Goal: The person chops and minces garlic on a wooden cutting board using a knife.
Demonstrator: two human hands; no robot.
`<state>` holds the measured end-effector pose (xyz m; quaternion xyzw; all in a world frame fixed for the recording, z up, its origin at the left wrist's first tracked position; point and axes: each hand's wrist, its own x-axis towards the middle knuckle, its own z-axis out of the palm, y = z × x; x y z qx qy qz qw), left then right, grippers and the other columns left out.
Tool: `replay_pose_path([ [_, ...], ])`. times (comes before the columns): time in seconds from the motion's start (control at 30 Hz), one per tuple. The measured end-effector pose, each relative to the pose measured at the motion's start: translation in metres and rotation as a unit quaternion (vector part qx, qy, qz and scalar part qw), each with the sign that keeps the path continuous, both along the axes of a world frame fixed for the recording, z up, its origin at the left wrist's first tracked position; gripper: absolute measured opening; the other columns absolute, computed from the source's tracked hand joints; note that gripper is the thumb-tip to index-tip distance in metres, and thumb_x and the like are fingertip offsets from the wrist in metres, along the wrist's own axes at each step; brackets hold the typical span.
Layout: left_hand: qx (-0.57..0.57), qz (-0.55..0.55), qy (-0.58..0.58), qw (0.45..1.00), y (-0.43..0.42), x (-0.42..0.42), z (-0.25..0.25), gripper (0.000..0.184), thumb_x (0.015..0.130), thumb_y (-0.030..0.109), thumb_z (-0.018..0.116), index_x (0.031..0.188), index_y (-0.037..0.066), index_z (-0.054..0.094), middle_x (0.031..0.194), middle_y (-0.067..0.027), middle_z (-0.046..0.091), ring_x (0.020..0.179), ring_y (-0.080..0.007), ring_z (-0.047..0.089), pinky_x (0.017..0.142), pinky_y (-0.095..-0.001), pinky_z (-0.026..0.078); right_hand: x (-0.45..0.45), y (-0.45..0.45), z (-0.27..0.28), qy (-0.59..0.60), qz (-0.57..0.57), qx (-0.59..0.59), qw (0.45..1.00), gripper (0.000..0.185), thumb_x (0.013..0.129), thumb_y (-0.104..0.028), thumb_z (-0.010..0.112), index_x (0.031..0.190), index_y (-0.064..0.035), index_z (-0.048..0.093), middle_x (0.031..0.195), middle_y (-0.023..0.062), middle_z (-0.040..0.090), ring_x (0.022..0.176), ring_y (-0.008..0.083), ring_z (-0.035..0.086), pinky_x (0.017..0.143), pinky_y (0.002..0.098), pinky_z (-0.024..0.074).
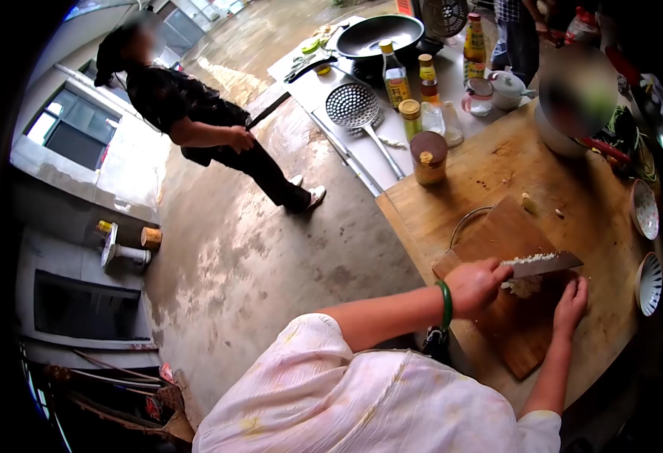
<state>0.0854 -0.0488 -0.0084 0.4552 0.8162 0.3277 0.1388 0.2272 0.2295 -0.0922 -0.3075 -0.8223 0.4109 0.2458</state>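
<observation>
My left hand [476, 288], with a green bangle at the wrist, grips the handle of a kitchen knife [562, 262]. The blade points right over a wooden cutting board [513, 332], and finely chopped white bits lie along it. Beneath the blade sits a small heap of white pieces [522, 286] that look like garlic. My right hand [571, 303] is beside the board's right edge, close to the blade's tip. Its fingers look stretched out, with nothing visible in them.
The board lies on a wooden table [482, 177] with a brown-lidded jar [429, 158], sauce bottles [395, 75] and a skimmer [352, 106] beyond it. A wok [380, 36] stands farther back. Bowls [649, 283] line the right edge. Another person [195, 113] stands at left.
</observation>
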Motion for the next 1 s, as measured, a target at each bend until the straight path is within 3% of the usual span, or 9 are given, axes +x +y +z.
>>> replay_pose_path([
  [0.17,-0.015,-0.102,0.063,0.993,0.034,-0.045,-0.01,0.019,0.088,0.016,0.057,0.105,0.011,0.061,0.093,-0.0164,0.064,0.08,-0.0371,0.064,0.067,-0.0466,0.052,-0.024,0.015,0.002,0.239,-0.075,-0.139,0.958,0.025,0.102,-0.021,0.052,0.114,-0.0004,0.06,0.109,0.0069,0.063,0.102,0.0161,0.06,0.093,0.0289,0.0485],
  [0.27,-0.004,-0.141,0.071,0.987,0.022,-0.047,-0.014,0.025,0.086,0.014,0.061,0.111,0.011,0.064,0.097,-0.0164,0.065,0.083,-0.0369,0.065,0.071,-0.0452,0.054,-0.031,0.005,-0.024,0.247,-0.048,-0.175,0.952,0.018,0.1,-0.016,0.054,0.11,-0.0019,0.06,0.104,0.0056,0.064,0.099,0.0134,0.06,0.091,0.0274,0.049],
  [0.4,0.04,-0.186,0.052,0.98,0.028,-0.045,-0.006,0.034,0.083,0.012,0.066,0.117,0.011,0.065,0.099,-0.0157,0.067,0.084,-0.0353,0.066,0.072,-0.0438,0.054,-0.029,-0.009,-0.004,0.305,-0.047,-0.17,0.936,0.015,0.095,-0.006,0.051,0.105,-0.003,0.061,0.09,0.0027,0.063,0.085,0.0116,0.061,0.078,0.0252,0.0508],
  [0.5,-0.061,-0.211,0.011,0.975,0.031,-0.058,0.026,0.029,0.086,0.015,0.063,0.115,0.013,0.065,0.092,-0.0138,0.068,0.082,-0.0343,0.066,0.07,-0.0437,0.053,-0.039,-0.019,-0.01,0.292,-0.089,-0.238,0.922,0.018,0.09,0.001,0.046,0.099,-0.0038,0.061,0.083,0.0011,0.061,0.077,0.0104,0.059,0.07,0.023,0.0489],
  [0.57,-0.041,-0.198,0.067,0.977,0.032,-0.064,0.019,0.028,0.089,0.022,0.062,0.115,0.013,0.065,0.089,-0.0144,0.068,0.079,-0.0356,0.066,0.068,-0.044,0.053,-0.051,-0.01,-0.008,0.284,-0.128,-0.271,0.911,0.021,0.085,0.004,0.043,0.093,-0.005,0.06,0.08,0.0005,0.06,0.074,0.0092,0.057,0.066,0.0222,0.0467],
  [0.6,-0.126,-0.144,0.064,0.979,0.032,-0.071,0.017,0.03,0.09,0.03,0.062,0.116,0.015,0.065,0.088,-0.0154,0.067,0.077,-0.0358,0.066,0.068,-0.044,0.053,-0.053,-0.002,-0.023,0.348,-0.055,-0.269,0.896,0.018,0.083,0.004,0.046,0.089,-0.0057,0.06,0.078,0.0003,0.058,0.071,0.009,0.055,0.063,0.0219,0.0449],
  [0.67,-0.11,-0.138,0.111,0.978,0.029,-0.078,0.016,0.025,0.09,0.034,0.064,0.105,0.014,0.064,0.087,-0.0144,0.067,0.075,-0.0349,0.065,0.064,-0.0436,0.052,-0.075,0.003,-0.034,0.446,-0.088,-0.284,0.844,0.017,0.082,0.004,0.047,0.082,-0.0061,0.06,0.072,-0.0001,0.057,0.066,0.0089,0.052,0.058,0.0221,0.0418],
  [0.77,-0.108,-0.089,0.19,0.972,0.012,-0.083,-0.009,0.024,0.087,0.034,0.068,0.084,0.012,0.059,0.068,-0.0122,0.062,0.062,-0.0367,0.061,0.054,-0.0454,0.047,-0.071,-0.01,0.0,0.281,-0.104,-0.173,0.938,0.021,0.076,0.007,0.043,0.07,-0.0052,0.059,0.063,0.0001,0.054,0.06,0.0092,0.049,0.055,0.0242,0.0388],
  [1.0,-0.156,-0.127,0.188,0.961,0.028,-0.078,0.025,0.027,0.09,0.037,0.063,0.084,0.01,0.06,0.069,-0.0151,0.063,0.067,-0.0374,0.063,0.058,-0.0474,0.049,-0.06,-0.008,0.008,0.197,-0.164,-0.268,0.929,0.026,0.07,0.01,0.039,0.07,-0.0049,0.06,0.063,0.0016,0.055,0.06,0.0107,0.051,0.056,0.0251,0.041],
])
